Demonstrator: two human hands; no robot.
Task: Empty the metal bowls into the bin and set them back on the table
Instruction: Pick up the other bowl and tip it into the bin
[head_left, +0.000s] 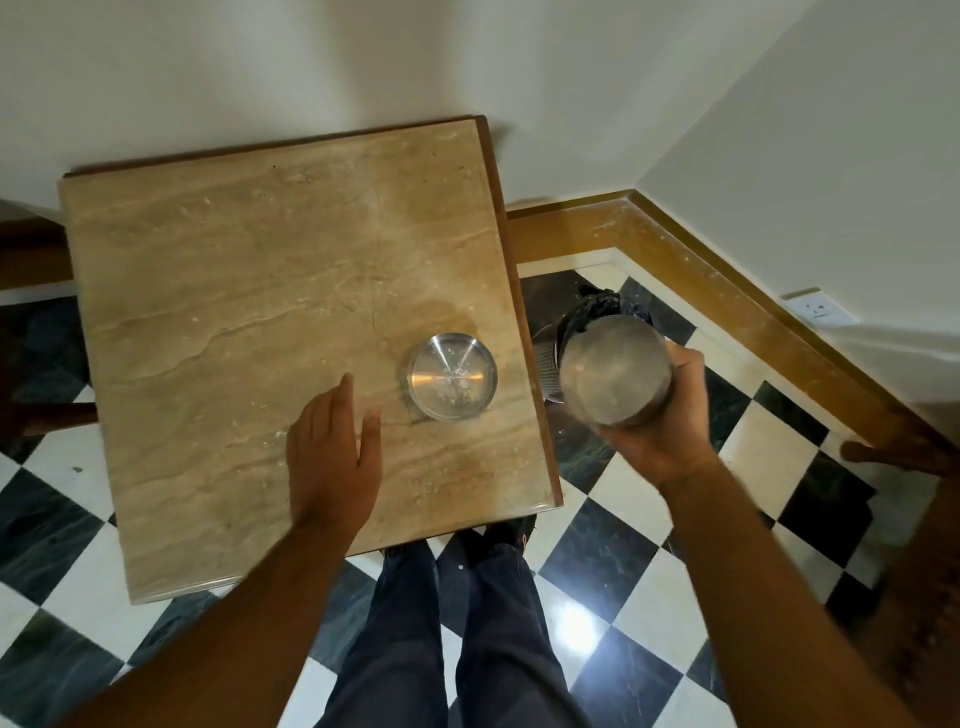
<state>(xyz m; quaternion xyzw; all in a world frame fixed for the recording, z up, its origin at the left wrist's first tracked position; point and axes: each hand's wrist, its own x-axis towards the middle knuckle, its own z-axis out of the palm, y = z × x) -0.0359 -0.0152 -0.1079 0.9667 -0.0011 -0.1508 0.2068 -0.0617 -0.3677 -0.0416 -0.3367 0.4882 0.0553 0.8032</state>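
My right hand (662, 431) grips a metal bowl (615, 371) and holds it above the bin (587, 317), which stands on the floor just right of the table and shows a black liner. The bowl is blurred and mostly hides the bin. A second metal bowl (451, 375) rests upright on the marble-topped table (249, 291) near its right edge, with a few small bits inside. My left hand (332, 457) hovers flat over the table, fingers apart, just left of that bowl and not touching it.
The table stands against a white wall. A wooden skirting board (727, 291) runs along the walls to the corner at right. The floor is black and white checkered tile (639, 587). My legs and shoes (467, 597) stand at the table's near edge.
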